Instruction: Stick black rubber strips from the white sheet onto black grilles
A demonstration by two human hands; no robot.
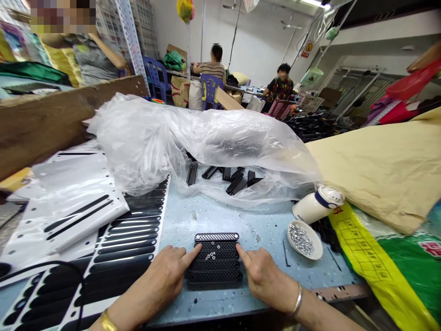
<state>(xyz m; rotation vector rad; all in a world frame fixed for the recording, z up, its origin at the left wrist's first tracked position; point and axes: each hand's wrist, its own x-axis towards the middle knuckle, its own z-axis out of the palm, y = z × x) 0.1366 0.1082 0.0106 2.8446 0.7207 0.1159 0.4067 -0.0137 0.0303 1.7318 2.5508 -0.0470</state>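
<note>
A row of black strips with a diamond-mesh surface (pixel 215 265) lies stacked edge to edge on the blue table. The farthest strip (pixel 217 237) has a small silver piece at each end. Several small metal rings (pixel 211 255) lie loose on the middle strips. My left hand (pixel 170 266) touches the left end of the second strip with its outstretched index finger. On the right end, the index fingertip of my right hand (pixel 260 270) rests the same way. The other fingers of both hands are curled, and I see nothing held in them.
Right of the strips stands a white dish (pixel 319 250) of small metal pieces, beside a tilted cream bottle (pixel 319 204). Clear plastic bags (pixel 241 142) hold more black parts behind. Sheets with black strips (pixel 132 234) cover the left. Brown paper (pixel 379 161) lies right. Other people sit farther back.
</note>
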